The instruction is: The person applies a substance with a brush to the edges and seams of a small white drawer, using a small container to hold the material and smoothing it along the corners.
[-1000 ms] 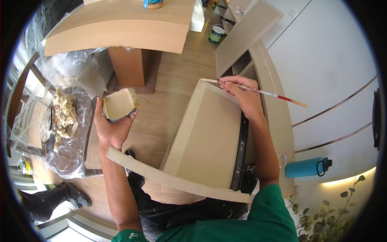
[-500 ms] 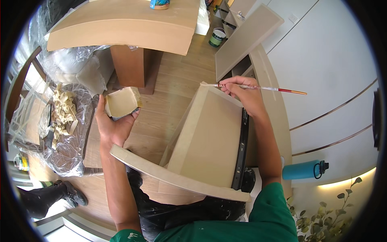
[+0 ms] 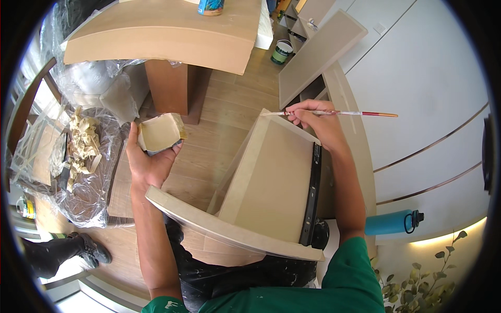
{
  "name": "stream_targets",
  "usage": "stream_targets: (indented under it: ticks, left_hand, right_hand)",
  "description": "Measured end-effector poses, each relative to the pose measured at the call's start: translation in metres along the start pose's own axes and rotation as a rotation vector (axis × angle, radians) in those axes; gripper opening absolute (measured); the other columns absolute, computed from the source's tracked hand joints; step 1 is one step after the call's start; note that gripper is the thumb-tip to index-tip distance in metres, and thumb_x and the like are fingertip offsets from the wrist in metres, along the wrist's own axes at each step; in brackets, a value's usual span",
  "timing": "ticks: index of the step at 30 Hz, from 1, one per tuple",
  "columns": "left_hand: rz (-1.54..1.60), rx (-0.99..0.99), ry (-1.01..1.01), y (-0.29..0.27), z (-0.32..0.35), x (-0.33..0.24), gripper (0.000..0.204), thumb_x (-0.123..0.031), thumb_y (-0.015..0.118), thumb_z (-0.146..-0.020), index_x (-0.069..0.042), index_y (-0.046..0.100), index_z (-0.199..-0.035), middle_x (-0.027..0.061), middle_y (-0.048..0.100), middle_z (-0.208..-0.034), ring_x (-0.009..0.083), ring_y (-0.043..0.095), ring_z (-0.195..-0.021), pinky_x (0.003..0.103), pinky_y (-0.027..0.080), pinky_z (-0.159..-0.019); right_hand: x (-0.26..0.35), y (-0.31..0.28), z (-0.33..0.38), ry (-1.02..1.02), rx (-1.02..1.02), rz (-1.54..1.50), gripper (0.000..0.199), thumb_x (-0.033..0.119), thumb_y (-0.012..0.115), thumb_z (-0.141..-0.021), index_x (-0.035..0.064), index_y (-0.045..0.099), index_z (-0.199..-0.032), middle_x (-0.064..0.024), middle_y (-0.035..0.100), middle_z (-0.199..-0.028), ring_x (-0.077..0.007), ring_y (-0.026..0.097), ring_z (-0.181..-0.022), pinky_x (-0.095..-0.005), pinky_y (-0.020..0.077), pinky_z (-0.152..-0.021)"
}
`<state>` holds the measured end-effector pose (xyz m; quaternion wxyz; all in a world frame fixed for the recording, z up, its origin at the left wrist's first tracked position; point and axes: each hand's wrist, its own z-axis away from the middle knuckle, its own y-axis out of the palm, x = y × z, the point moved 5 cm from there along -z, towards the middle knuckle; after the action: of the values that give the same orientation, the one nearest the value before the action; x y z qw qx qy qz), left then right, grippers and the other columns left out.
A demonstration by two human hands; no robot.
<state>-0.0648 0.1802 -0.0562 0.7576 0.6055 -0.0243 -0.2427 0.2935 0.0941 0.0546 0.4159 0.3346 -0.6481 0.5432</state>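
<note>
Between the fingers of my right hand (image 3: 317,119) is a thin paintbrush (image 3: 355,113) with a red and gold handle end. Its bristles meet the far corner of a beige drawer (image 3: 271,172), which has a black slide rail (image 3: 311,193) along its right side. The drawer's curved front panel (image 3: 229,227) lies closest to my body. Off to the left, my left hand (image 3: 151,164) grips a small cut-down carton (image 3: 159,134) from below and the side. Cream paint coats the inside of that carton.
A cardboard-covered table (image 3: 162,47) with a blue can (image 3: 211,6) stands at the far left. Plastic sheeting and crumpled masking tape (image 3: 83,141) cover a chair at left. A beige panel (image 3: 321,57) leans behind the cabinet; a blue bottle (image 3: 391,223) is at right. Someone's shoe (image 3: 93,250) shows lower left.
The brush tip has come down slightly onto the drawer's far corner. My left hand and the carton stay almost where they were, while the view has shifted a little.
</note>
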Motion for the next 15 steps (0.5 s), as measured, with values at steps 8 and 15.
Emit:
stream_targets:
  ticks: [8,15]
  left_hand:
    - [0.008,-0.010,-0.003,0.001,0.001,0.001,0.045,-0.048,0.046,-0.109,-0.008,0.058,-0.125,0.0144,0.063,-0.129,0.0338,0.059,-0.120,0.053,0.049,-0.101]
    - [0.047,0.028,-0.015,-0.003,0.000,-0.001,0.042,-0.043,0.050,-0.108,-0.007,0.057,-0.129,0.0154,0.061,-0.133,0.0338,0.056,-0.126,0.055,0.046,-0.107]
  right_hand:
    - [0.006,0.004,-0.003,-0.040,-0.069,0.046,0.016,0.005,0.069,-0.093,-0.0023,0.079,-0.104,-0.0079,0.077,-0.089,-0.0093,0.068,-0.079,-0.0222,0.0513,-0.068]
    - [0.008,0.006,-0.004,-0.071,-0.073,0.045,0.017,0.006,0.070,-0.094,-0.0032,0.078,-0.106,-0.0080,0.076,-0.089,-0.0082,0.068,-0.081,-0.0221,0.0529,-0.072]
